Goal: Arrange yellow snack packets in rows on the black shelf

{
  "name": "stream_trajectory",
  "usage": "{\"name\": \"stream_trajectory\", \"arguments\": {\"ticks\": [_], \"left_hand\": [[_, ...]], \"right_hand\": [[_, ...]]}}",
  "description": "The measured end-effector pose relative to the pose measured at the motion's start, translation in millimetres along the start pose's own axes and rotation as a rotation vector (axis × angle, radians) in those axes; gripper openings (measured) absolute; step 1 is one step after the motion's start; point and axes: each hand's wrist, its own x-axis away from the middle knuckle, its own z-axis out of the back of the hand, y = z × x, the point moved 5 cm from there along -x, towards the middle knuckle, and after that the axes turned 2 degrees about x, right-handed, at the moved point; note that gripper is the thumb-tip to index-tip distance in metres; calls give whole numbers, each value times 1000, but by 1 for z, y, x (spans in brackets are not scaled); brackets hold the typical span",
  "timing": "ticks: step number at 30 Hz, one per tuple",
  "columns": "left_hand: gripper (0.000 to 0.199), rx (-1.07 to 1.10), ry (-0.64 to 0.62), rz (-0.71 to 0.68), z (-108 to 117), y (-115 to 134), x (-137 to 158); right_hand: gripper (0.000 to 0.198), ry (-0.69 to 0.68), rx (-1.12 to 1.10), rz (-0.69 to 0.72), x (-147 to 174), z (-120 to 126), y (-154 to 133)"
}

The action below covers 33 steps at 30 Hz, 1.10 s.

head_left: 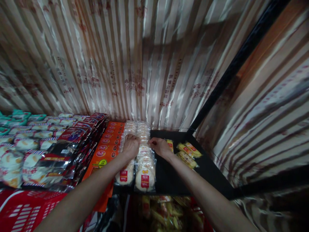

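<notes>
Two overlapping rows of clear packets of round white rice crackers (145, 177) run from the front edge of the shelf towards the back. My left hand (131, 145) lies over the left row, fingers curled down at the packets near the gap between the rows. Opposite it, my right hand (159, 146) pinches at the right edge of the right row. Both hands appear to grip one packet from its two sides, though the fingertips are partly hidden. Small yellow packets (189, 149) rest on the black shelf (173, 177), one of them just beyond my right hand.
Orange packets (106, 145) stand in a row left of the crackers, followed by dark red packets (82, 132) and several white-and-clear packs (31, 161). A red basket (26, 212) and a container of yellow packets (166, 212) sit below. Behind hangs a pleated curtain (154, 64); a black post (231, 71) slants at right.
</notes>
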Motion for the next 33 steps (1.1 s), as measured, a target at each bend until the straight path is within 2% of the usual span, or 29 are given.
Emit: {"name": "stream_trajectory", "arguments": {"ticks": [5,10,15,20,26,30,33], "left_hand": [[17,21,72,-121,16,10,16],[20,19,-16,-223,15,18,34],[19,2,-43,-219,8,16,39],[21,9,-43,-175,6,15,40],[20,37,-35,-139,7,14,45],[21,31,-33,-130,7,14,46],[20,17,-29,-135,7,15,47]], "right_hand": [[13,37,86,14,0,2,-6],[14,46,88,-1,6,0,-8],[18,137,138,30,22,11,-14],[20,2,188,-38,25,9,-12],[19,-59,281,-103,22,9,-15],[8,-112,256,-51,22,7,-17],[5,-86,225,7,22,5,-17]]}}
